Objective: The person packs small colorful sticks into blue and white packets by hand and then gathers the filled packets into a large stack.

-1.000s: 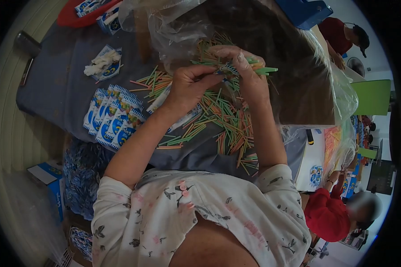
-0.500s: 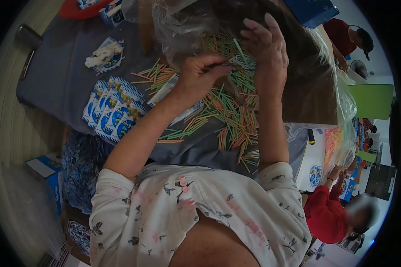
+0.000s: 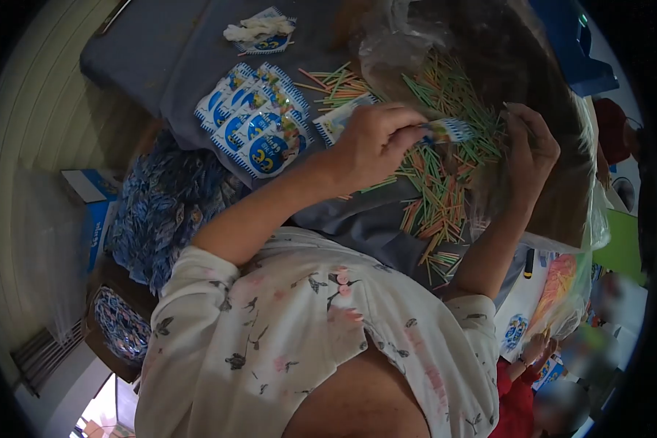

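My left hand (image 3: pixel 383 142) is closed, its thumb and fingers pinching a small blue-and-white packet (image 3: pixel 449 131) above a pile of thin green, orange and yellow sticks (image 3: pixel 445 179). To the right of the packet is my right hand (image 3: pixel 534 150), its fingers bent and the thumb and index tips close together near the box edge. Whether anything lies between those tips is too small to make out. Another flat packet (image 3: pixel 337 120) is partly hidden behind my left hand. Several printed blue-and-white packets (image 3: pixel 259 128) overlap on the grey cloth to the left.
A packet with crumpled white material (image 3: pixel 259 31) lies at the far side of the grey cloth (image 3: pixel 150 62). A plastic-lined cardboard box (image 3: pixel 562 186) stands at the right, below a blue bin (image 3: pixel 573 47). Bundled blue strips (image 3: pixel 171 208) hang at the left. A person in red (image 3: pixel 515 398) works nearby.
The view has shifted, so the table appears farther right and up. My right hand has drawn its spread fingers together and turned toward the packet. My left hand still holds the packet.
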A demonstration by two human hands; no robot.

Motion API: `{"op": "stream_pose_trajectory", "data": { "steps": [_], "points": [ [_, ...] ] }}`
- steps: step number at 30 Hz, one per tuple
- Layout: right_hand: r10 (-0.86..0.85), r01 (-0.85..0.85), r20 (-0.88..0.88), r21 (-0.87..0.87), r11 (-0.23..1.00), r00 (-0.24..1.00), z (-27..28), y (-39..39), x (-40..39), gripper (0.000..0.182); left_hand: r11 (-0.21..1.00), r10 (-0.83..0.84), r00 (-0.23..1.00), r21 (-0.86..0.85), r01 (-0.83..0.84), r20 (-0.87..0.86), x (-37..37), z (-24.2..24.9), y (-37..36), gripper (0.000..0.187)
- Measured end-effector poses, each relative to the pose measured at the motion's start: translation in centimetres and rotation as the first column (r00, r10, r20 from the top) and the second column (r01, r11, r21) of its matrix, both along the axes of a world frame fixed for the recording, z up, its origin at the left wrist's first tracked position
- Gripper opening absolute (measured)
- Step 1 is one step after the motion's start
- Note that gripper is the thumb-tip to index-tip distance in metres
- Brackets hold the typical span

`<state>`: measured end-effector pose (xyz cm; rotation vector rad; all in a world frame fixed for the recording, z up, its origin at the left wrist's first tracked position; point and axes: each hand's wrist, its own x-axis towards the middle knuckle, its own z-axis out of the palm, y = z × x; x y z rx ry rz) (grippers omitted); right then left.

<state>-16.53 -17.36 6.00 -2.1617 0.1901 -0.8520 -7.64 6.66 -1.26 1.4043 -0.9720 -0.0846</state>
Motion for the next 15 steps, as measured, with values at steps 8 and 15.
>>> {"op": "stream_pose_trajectory", "data": {
  "steps": [8,15],
  "points": [
    [-0.286,0.009,-0.500,-0.486,0.874,0.817,-6.9,-7.0,-3.7,0.055,0.654,0.242,0.670,0.393,-0.647,0.701,-0.1,-2.0,13.1,0.015],
    [-0.130,-0.240,-0.540,-0.560,0.793,0.832,-4.8,-7.4,-1.6,0.076,0.703,0.202,0.673,0.372,-0.605,0.712,-0.8,1.2,7.1,0.022]
  ]
}}
